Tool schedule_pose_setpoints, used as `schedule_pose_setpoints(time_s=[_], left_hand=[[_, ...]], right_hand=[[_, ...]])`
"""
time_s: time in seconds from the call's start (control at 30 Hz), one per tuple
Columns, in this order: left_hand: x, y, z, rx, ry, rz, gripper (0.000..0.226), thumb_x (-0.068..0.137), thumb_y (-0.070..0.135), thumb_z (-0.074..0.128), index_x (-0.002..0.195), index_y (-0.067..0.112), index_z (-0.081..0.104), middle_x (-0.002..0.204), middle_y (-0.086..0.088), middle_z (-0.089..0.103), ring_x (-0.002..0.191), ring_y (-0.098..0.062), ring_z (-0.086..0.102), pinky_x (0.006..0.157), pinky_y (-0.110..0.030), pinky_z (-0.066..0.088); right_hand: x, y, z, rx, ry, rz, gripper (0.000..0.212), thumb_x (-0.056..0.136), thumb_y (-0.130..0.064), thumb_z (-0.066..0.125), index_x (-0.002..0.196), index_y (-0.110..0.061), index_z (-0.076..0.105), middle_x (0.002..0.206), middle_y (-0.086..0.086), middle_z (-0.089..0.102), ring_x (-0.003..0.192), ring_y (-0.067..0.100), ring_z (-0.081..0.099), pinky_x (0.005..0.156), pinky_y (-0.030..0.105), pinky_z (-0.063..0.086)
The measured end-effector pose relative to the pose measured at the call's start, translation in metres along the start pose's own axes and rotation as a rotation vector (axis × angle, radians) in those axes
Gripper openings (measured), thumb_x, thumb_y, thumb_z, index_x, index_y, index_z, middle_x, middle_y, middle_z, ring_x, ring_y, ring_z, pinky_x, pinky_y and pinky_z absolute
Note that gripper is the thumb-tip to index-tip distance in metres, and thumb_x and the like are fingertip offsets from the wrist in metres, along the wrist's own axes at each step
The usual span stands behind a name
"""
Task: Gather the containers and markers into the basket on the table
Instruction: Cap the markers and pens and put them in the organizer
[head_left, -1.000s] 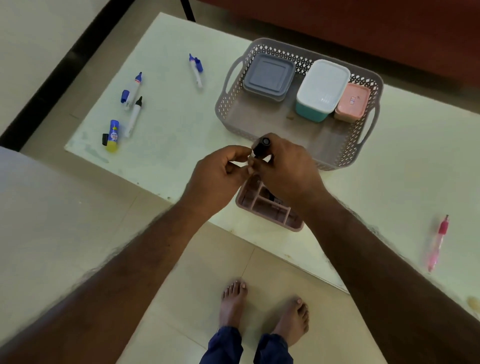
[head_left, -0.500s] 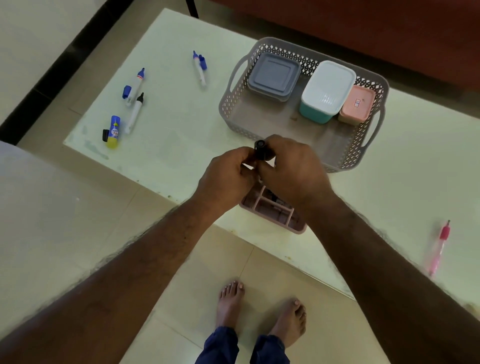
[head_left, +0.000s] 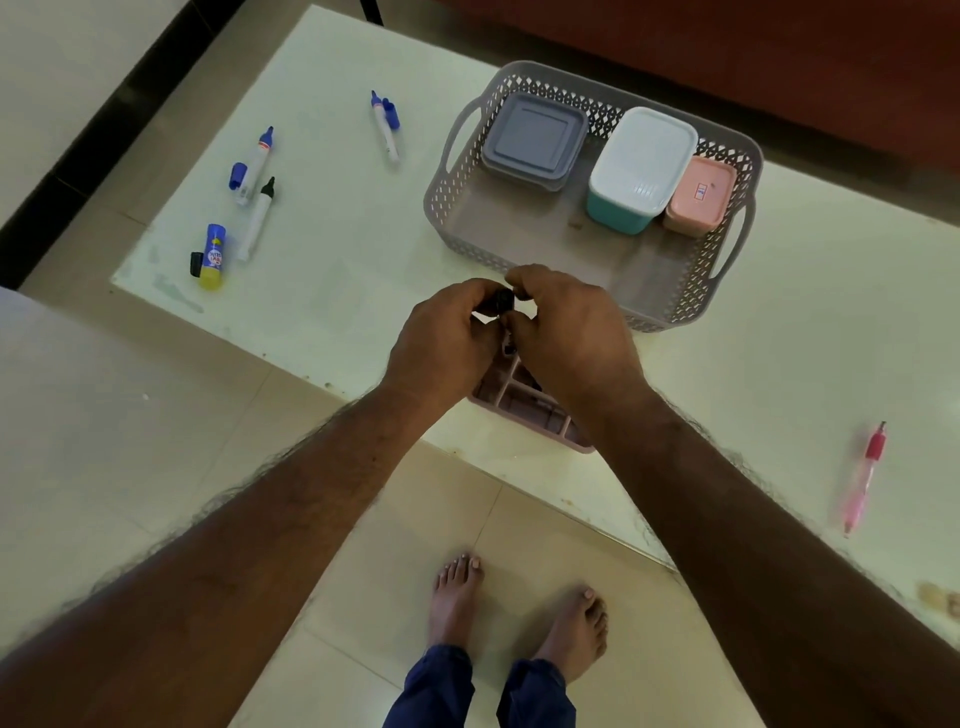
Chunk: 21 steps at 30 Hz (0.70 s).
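A grey lattice basket (head_left: 462, 244) on the pale table holds a grey lidded container (head_left: 532, 140), a teal container with a white lid (head_left: 641, 166) and a small pink container (head_left: 701, 195). My left hand (head_left: 441, 343) and my right hand (head_left: 576, 338) meet just in front of the basket, both pinching a black marker (head_left: 503, 301) whose dark end shows between the fingers. Below them lies a pink divided organiser (head_left: 524, 400), partly hidden. At left lie uncapped markers: a blue one (head_left: 257, 163), a black one (head_left: 257, 218) and another blue one (head_left: 384, 124).
A blue and yellow glue stick (head_left: 212, 254) with its black cap beside it lies near the table's left front corner. A pink pen (head_left: 865, 475) lies at the right. The table's front edge runs under my wrists; my bare feet stand on the tiled floor.
My hands have stayed joined on the black marker, the fingers closing further around its dark end. The view has shifted slightly.
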<state>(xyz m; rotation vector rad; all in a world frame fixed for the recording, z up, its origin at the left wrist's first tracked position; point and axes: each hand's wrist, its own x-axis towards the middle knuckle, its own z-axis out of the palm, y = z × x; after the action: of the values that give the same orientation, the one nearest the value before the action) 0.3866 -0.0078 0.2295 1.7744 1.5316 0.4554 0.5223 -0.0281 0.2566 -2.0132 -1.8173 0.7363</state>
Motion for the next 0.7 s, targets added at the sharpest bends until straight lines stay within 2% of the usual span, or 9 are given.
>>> schedule_pose_setpoints(time_s=[0.13, 0.2, 0.4, 0.53, 0.7], left_hand=[[0.002, -0.002, 0.000, 0.014, 0.020, -0.025, 0.029, 0.095, 0.028, 0.063, 0.124, 0.024, 0.061, 0.115, 0.011, 0.067, 0.083, -0.004, 0.062, 0.074, -0.016, 0.045], [0.004, -0.002, -0.001, 0.023, 0.021, -0.026, 0.034, 0.094, 0.030, 0.065, 0.127, 0.024, 0.059, 0.115, 0.010, 0.066, 0.084, -0.005, 0.062, 0.075, -0.020, 0.046], [0.002, -0.003, -0.002, 0.025, -0.012, -0.053, 0.045, 0.090, 0.028, 0.069, 0.132, 0.024, 0.054, 0.118, 0.009, 0.064, 0.085, -0.005, 0.062, 0.074, -0.016, 0.043], [-0.002, -0.002, -0.001, 0.017, -0.007, -0.063, 0.046, 0.089, 0.031, 0.071, 0.132, 0.024, 0.055, 0.118, 0.009, 0.064, 0.086, -0.008, 0.064, 0.067, -0.012, 0.042], [-0.006, -0.002, -0.003, 0.024, 0.000, -0.070, 0.054, 0.087, 0.036, 0.072, 0.135, 0.024, 0.052, 0.120, 0.010, 0.062, 0.089, -0.008, 0.064, 0.064, -0.011, 0.040]], right_hand=[[-0.002, 0.000, -0.001, 0.011, 0.026, 0.001, 0.046, 0.095, -0.017, 0.059, 0.140, -0.024, 0.051, 0.135, -0.001, 0.061, 0.113, 0.020, 0.063, 0.097, 0.032, 0.048], [-0.004, 0.001, -0.004, 0.020, 0.029, 0.000, 0.046, 0.096, -0.018, 0.060, 0.141, -0.024, 0.051, 0.137, -0.002, 0.060, 0.113, 0.019, 0.063, 0.096, 0.031, 0.048], [-0.010, 0.001, -0.008, 0.055, 0.066, -0.036, 0.043, 0.095, -0.019, 0.061, 0.137, -0.021, 0.055, 0.133, -0.001, 0.063, 0.111, 0.019, 0.064, 0.094, 0.030, 0.049], [-0.015, 0.005, -0.007, 0.070, 0.089, -0.033, 0.042, 0.093, -0.018, 0.064, 0.135, -0.020, 0.057, 0.131, -0.001, 0.064, 0.110, 0.018, 0.065, 0.094, 0.030, 0.050], [-0.019, 0.012, -0.013, 0.100, 0.141, 0.000, 0.037, 0.092, -0.019, 0.066, 0.129, -0.019, 0.061, 0.122, -0.001, 0.068, 0.102, 0.017, 0.066, 0.087, 0.030, 0.055]])
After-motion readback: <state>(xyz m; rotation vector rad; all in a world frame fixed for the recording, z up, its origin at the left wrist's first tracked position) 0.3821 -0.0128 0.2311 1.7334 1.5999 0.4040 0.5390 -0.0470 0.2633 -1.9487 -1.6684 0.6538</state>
